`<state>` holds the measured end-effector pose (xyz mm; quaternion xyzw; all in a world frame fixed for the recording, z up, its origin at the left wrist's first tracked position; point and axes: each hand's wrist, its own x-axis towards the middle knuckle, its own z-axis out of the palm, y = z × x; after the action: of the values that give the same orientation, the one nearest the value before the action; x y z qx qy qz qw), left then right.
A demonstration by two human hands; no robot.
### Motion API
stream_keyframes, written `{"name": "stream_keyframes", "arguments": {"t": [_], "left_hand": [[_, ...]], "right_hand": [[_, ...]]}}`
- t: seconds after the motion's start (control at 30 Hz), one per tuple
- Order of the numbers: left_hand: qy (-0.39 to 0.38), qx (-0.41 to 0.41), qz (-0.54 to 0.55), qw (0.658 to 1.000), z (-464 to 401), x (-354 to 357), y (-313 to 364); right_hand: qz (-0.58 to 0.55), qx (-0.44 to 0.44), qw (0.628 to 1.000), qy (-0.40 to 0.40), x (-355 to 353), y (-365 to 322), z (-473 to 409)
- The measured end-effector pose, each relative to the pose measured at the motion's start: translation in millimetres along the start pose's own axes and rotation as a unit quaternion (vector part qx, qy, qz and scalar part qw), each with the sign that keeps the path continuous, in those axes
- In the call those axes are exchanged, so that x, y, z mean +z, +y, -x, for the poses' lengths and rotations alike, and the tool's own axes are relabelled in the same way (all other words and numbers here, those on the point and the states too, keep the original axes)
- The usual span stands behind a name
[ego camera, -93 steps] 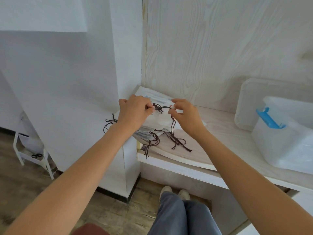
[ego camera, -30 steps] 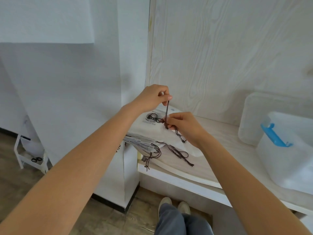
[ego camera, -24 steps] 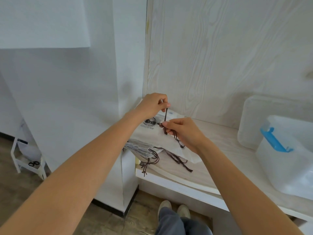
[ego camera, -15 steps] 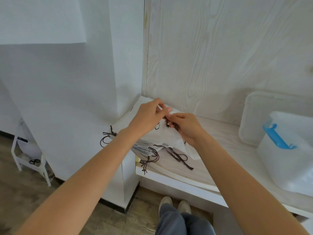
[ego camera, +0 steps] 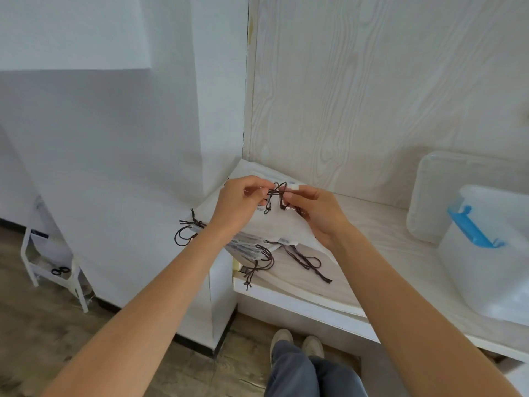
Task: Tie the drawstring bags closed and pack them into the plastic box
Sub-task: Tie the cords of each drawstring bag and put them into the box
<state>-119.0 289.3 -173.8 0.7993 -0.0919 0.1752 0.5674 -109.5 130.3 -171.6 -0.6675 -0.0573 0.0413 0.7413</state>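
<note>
Now pinching the dark drawstring (ego camera: 276,193) level between left hand (ego camera: 239,206) and right hand (ego camera: 313,213), no longer drawing it upward as a moment ago; likely cinching the knot on the top bag (ego camera: 274,224), lying on the stack (ego camera: 252,247) at nine o'clock of the shelf (ego camera: 372,239). Waiting open at three o'clock, the plastic box (ego camera: 486,253), apparently holding no bags yet, lid (ego camera: 435,196) leaning behind it.

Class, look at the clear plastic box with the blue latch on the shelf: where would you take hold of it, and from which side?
Probably grip the plastic box by its two side walls just under the rim, coming from above with both hands. It is wide, smooth and lidless, and the blue latch looks too small to carry by.
</note>
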Motion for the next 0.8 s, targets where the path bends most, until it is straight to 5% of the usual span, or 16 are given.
{"name": "stream_keyframes", "arguments": {"t": [0.27, 0.4, 0.6, 0.8], "left_hand": [[-0.021, -0.017, 0.041, 0.999, 9, 11, 2], [0.036, 0.05, -0.04, 0.997, 9, 17, -1], [0.074, 0.029, -0.019, 0.997, 4, 18, 2], [0.067, 0.133, -0.097, 0.984, 10, 21, 0]], "right_hand": [[0.039, -0.029, 0.998, 0.032, 10, 2, 3], [0.033, -0.022, 0.999, 0.025, 12, 2, 4], [0.044, -0.026, 0.999, 0.021, 11, 2, 5], [0.024, -0.026, 0.998, 0.047, 12, 3, 3]]}}
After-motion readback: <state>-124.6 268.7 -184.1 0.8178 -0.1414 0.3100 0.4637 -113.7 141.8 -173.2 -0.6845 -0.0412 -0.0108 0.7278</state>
